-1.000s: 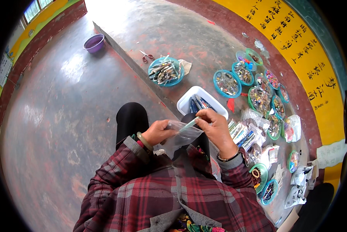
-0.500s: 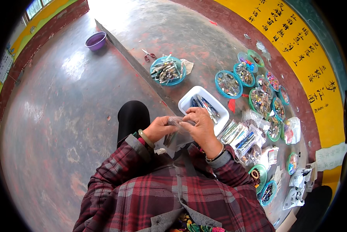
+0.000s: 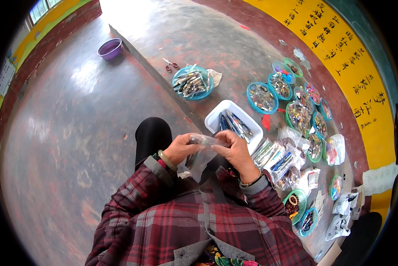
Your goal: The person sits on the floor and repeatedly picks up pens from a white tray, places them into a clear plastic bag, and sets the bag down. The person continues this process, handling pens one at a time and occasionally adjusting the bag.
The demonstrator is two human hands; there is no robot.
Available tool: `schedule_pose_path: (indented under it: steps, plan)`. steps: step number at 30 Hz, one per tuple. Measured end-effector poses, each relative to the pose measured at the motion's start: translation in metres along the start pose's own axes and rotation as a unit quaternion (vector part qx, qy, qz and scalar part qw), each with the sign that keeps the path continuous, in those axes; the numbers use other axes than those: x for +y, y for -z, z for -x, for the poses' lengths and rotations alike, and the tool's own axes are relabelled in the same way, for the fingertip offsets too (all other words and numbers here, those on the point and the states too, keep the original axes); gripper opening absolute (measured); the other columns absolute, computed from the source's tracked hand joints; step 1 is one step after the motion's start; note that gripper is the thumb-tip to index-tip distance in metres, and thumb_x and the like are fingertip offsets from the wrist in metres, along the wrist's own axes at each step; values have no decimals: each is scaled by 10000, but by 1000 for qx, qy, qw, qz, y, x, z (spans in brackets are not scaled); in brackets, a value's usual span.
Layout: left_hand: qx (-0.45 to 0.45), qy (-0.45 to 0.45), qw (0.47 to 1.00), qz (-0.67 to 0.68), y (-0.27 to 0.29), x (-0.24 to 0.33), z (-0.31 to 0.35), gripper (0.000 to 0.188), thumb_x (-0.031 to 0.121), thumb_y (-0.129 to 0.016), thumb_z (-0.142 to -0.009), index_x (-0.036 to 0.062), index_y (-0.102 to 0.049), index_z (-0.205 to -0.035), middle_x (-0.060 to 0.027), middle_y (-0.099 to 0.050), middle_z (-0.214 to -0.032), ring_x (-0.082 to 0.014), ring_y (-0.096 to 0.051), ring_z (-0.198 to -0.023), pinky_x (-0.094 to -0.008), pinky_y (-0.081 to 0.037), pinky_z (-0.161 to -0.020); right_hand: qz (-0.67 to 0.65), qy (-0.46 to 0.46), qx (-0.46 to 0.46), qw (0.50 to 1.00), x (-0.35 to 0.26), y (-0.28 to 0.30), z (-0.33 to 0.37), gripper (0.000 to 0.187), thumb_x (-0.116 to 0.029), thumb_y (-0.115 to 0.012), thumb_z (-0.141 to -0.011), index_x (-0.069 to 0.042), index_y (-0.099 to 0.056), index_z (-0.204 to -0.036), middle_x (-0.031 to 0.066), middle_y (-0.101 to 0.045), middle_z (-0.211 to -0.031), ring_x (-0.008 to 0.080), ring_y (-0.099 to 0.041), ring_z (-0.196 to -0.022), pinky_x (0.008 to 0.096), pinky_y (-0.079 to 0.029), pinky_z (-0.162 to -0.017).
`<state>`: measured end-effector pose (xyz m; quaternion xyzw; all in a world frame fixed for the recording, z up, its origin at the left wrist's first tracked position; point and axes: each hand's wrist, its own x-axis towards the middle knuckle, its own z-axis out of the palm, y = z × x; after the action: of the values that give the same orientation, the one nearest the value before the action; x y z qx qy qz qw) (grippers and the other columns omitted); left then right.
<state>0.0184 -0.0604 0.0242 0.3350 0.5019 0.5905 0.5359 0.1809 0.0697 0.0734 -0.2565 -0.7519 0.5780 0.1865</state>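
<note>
Centrally, above the wearer's lap, a thin, clear, crumpled plastic bag is pinched between two bare hands. The left hand grips the bag's left end, and the right hand grips its right upper edge, thumb toward the wearer; the two are close together, with only a strip of film between them. That gathered upper edge runs crosswise from hand to hand, while the looser film hangs toward the lap. Something dark and slim shows through the bag on its left side, nearer the left hand; whether the right fingers also hold anything is too unclear to tell.

Just beyond the bag, slightly to its right and nearer the right hand, sits a white rectangular plastic tub with dark blue pens, most slanting from far left to near right. To the bag's right lie clear plastic packets of pens. Farther beyond the bag are a round teal basket of pens, then red-handled metal scissors. Farthest, well to the bag's left, is a round purple basin.
</note>
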Motion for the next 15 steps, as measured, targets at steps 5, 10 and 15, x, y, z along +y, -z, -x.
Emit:
schedule_pose_path:
  steps: [5,10,15]
  plan:
    - [-28,-27,998,-47,-3,6,4,310,31,-649,-806,-18,-586,-1106,-49,-647,-1000,-108,-601,-893,-254,-475,-807,-20,25,0,999,-3,-2,15,83,-76,-647,-803,-20,-628,-861,29,-593,-750,79,-552,-703,229,-443,-639]
    - [-39,25,997,-64,-6,19,10,254,22,-654,-791,-10,-622,-1042,-41,-656,-948,-92,-594,-854,-238,-477,-762,40,114,24,992,-14,-3,25,78,-82,-640,-789,-39,-638,-855,97,-595,-759,231,-586,-698,305,-452,-628]
    - [-29,47,997,-59,-8,17,13,198,25,-642,-821,-16,-632,-1015,-25,-666,-869,-85,-595,-758,-234,-484,-663,82,167,10,982,-6,11,24,72,-70,-645,-786,-38,-639,-851,93,-595,-761,231,-586,-701,305,-450,-638]
